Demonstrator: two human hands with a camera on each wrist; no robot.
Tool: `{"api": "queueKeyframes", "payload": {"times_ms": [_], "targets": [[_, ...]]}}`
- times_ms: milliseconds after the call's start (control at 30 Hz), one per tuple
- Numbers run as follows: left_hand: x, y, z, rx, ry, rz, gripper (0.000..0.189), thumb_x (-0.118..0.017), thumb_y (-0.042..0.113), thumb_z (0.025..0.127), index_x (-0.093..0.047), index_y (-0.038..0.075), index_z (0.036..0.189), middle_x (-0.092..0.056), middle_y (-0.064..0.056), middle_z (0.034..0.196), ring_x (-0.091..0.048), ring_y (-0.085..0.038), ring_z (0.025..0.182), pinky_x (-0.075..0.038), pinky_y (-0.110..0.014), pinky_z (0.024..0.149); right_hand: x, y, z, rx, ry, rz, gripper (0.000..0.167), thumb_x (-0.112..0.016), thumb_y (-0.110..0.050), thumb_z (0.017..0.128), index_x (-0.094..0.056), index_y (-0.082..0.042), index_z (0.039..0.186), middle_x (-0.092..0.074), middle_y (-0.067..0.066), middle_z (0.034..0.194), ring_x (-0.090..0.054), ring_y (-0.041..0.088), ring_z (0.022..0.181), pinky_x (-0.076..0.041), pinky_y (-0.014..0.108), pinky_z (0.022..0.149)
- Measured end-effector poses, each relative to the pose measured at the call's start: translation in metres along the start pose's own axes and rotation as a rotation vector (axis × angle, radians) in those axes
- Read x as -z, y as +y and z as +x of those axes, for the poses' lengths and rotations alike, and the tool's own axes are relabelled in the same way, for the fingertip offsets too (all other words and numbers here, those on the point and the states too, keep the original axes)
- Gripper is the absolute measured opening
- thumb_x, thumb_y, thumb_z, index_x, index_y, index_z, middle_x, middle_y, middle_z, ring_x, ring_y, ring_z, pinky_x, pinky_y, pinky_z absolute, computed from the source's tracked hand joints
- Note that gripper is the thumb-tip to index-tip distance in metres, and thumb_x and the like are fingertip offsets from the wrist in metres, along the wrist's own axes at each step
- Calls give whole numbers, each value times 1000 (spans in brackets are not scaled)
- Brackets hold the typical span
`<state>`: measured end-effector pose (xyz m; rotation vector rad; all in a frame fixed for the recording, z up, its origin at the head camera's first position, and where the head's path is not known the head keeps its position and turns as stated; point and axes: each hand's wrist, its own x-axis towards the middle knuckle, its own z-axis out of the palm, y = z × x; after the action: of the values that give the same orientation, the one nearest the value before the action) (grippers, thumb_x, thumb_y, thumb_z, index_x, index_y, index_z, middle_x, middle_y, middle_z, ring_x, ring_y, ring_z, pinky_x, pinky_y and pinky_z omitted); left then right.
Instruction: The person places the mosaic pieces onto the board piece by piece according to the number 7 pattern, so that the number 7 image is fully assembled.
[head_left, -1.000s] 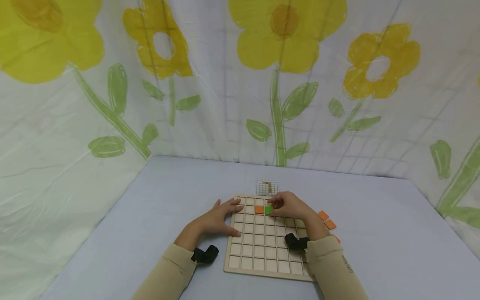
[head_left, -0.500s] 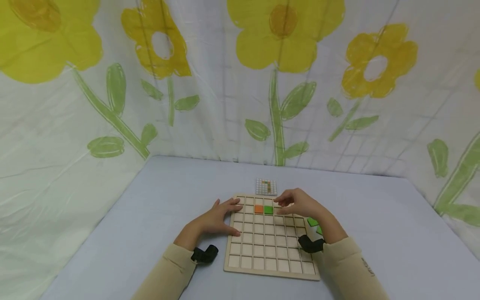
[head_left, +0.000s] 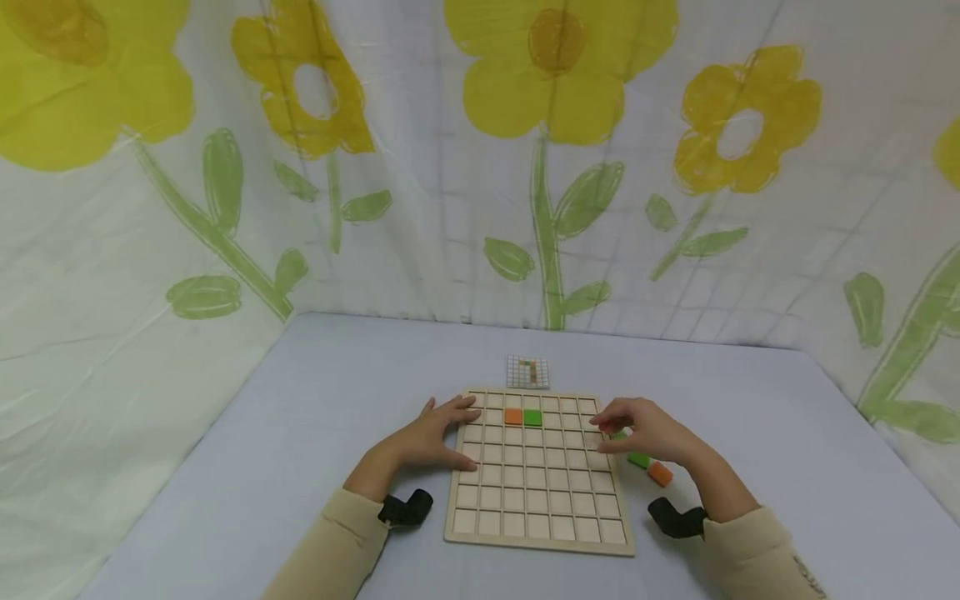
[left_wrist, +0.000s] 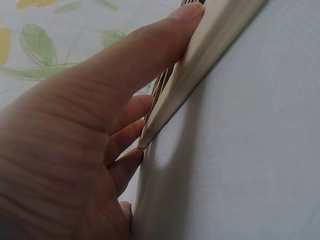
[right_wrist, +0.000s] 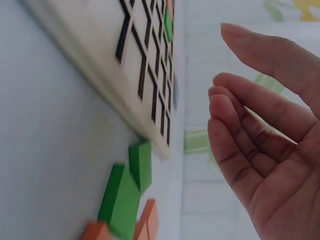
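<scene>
A wooden grid board [head_left: 491,498] lies on the table, holding an orange tile [head_left: 513,416] and a green tile [head_left: 532,417] side by side in its second row. My left hand [head_left: 422,440] rests on the board's left edge, fingers spread; in the left wrist view the thumb [left_wrist: 150,47] lies along the rim. Over the right edge hovers my right hand [head_left: 654,431], its fingers loosely bent with nothing between them. Below it are loose green tiles [right_wrist: 120,197] and orange tiles [right_wrist: 146,220], partly hidden by the hand in the head view.
Behind the board lies a small pattern card [head_left: 527,372] with a coloured grid. A white curtain [head_left: 420,267] printed with yellow flowers hangs at the table's far edge. Black wrist cameras [head_left: 677,518] sit on both wrists.
My right hand has left the green tile in the board and moved right, past the board's edge to the loose tiles. The left hand keeps its place on the board.
</scene>
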<state>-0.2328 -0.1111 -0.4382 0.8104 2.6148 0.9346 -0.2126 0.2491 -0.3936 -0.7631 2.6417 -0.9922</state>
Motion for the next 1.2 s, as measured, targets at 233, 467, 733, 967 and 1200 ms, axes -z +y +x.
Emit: {"api": "queueKeyframes", "payload": {"times_ms": [233,467,733,967,1200], "targets": [[0,0,0,5,2,3,83,-80,43,69,-46,14,139,-26,-4,154,-15,-26,145,5,-51,118,6,6,-25,-49,65,-16,41,-74,-27,79,-65,-1,109,-64,8,100,-59,14,86,-52,25,74],[0,-2,-1,12,8,12,82,-80,43,69,-46,15,138,-26,-4,154,-16,-26,145,4,-52,118,8,14,-44,-81,119,-33,40,-76,-27,77,-65,-1,105,-65,6,98,-60,9,84,-53,23,73],[0,-2,1,10,9,13,83,-80,44,69,-46,15,139,-26,-3,154,-15,-25,145,5,-51,118,6,24,-62,-216,153,-17,41,-76,-27,76,-65,1,105,-66,6,97,-58,3,80,-51,19,68],[-1,-2,1,-3,2,6,82,-79,43,69,-46,15,138,-26,-3,154,-15,-26,145,5,-52,118,-1,30,-73,-310,174,-15,40,-79,-25,72,-66,1,100,-64,3,86,-53,2,72,-49,18,62],[-1,-1,0,4,8,9,82,-80,43,69,-47,14,138,-27,-4,154,-16,-26,145,5,-52,118,-8,32,-73,-340,186,-43,36,-81,-22,69,-65,0,93,-59,2,78,-49,5,67,-45,19,57]]}}
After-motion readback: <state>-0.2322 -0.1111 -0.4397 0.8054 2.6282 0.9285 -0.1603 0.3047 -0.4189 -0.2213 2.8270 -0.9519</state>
